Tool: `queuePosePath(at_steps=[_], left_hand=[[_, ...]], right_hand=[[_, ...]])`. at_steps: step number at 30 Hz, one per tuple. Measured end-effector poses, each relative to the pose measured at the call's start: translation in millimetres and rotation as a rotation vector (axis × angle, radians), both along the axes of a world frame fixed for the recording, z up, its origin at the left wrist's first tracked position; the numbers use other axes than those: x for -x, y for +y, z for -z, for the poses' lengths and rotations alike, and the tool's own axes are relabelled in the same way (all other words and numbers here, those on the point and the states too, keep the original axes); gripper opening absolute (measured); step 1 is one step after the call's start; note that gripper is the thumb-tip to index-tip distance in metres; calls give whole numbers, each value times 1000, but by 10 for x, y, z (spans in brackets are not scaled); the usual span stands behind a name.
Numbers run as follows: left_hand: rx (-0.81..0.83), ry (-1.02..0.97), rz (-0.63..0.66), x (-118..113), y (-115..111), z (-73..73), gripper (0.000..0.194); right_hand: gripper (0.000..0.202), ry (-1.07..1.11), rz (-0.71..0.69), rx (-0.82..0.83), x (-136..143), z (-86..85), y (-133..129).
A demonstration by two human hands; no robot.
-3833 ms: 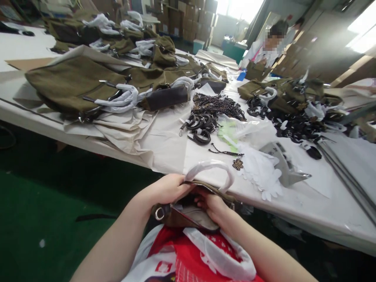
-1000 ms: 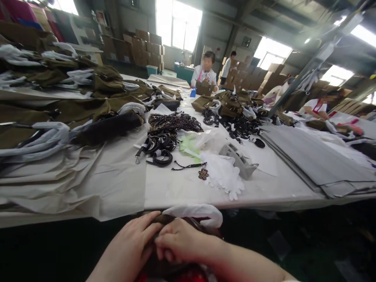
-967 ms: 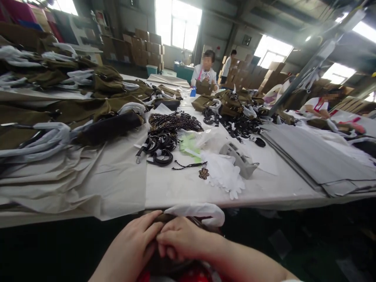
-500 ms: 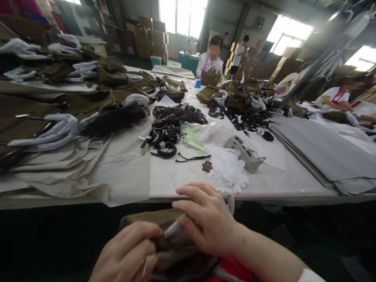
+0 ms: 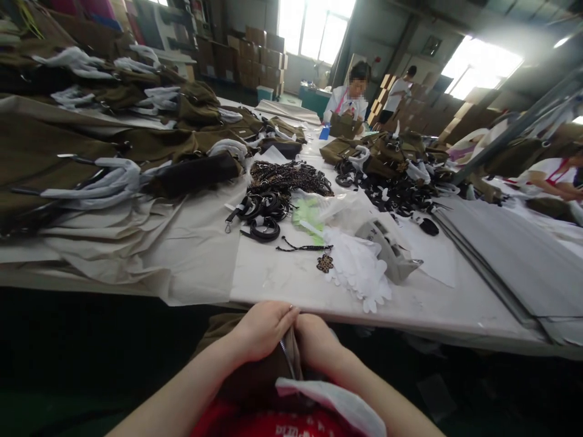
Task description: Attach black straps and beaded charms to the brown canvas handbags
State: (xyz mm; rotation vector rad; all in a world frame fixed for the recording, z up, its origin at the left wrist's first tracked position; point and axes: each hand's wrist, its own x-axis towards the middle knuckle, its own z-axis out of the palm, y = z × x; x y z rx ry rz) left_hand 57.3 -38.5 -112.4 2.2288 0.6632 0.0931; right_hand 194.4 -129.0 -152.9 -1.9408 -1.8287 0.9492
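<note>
An olive-brown fabric bag (image 5: 255,376) lies against me, below the table's front edge. My left hand (image 5: 263,329) is closed on the bag's upper edge beside a metal zipper (image 5: 285,352). Pressed close to it, my right hand (image 5: 316,341) is closed on the same edge from the other side; its fingertips are hidden. A white-wrapped strap (image 5: 334,397) hangs over the bag toward my red clothing. On the table just ahead lie a leopard-print flower charm (image 5: 325,263), a black braided cord (image 5: 303,246) and a pile of white flower-shaped pieces (image 5: 359,261).
Olive bags with white-wrapped handles (image 5: 109,182) cover the left of the table (image 5: 268,279). Coiled black straps (image 5: 264,227), patterned cords (image 5: 291,179) and a tape dispenser (image 5: 387,246) lie mid-table. Grey sheets (image 5: 496,261) are stacked right. A co-worker (image 5: 350,100) handles a bag at the far end.
My hands have come together at the bag's zipped edge; before, the left was lower and the right lay fingers spread over the bag. The view has shifted, and the white-wrapped strap now lies nearer me.
</note>
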Motion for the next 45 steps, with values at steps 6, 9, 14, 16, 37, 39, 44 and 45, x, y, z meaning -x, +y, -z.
queuePosePath(at_steps=[6, 9, 14, 16, 37, 39, 44, 45], left_hand=[[86, -206, -132, -57, 90, 143, 47], [152, -282, -161, -39, 117, 193, 47], [263, -346, -252, 20, 82, 248, 46], [278, -359, -268, 36, 82, 255, 46], [-255, -327, -200, 127, 35, 174, 32], [-237, -328, -158, 127, 45, 158, 28], [-109, -358, -114, 165, 27, 135, 33], [-88, -363, -125, 175, 21, 137, 35]], right_hand=[[20, -294, 263, -307, -839, -418, 334], [21, -476, 263, -268, -1078, -365, 626], [31, -562, 179, -227, -1110, -202, 883], [33, -596, 152, -231, -1069, -175, 934], [23, 435, -22, -304, -392, -491, 742], [24, 663, 10, -202, -339, -558, 655], [25, 922, 327, -260, -552, -649, 614], [24, 912, 375, -298, -627, -660, 617]])
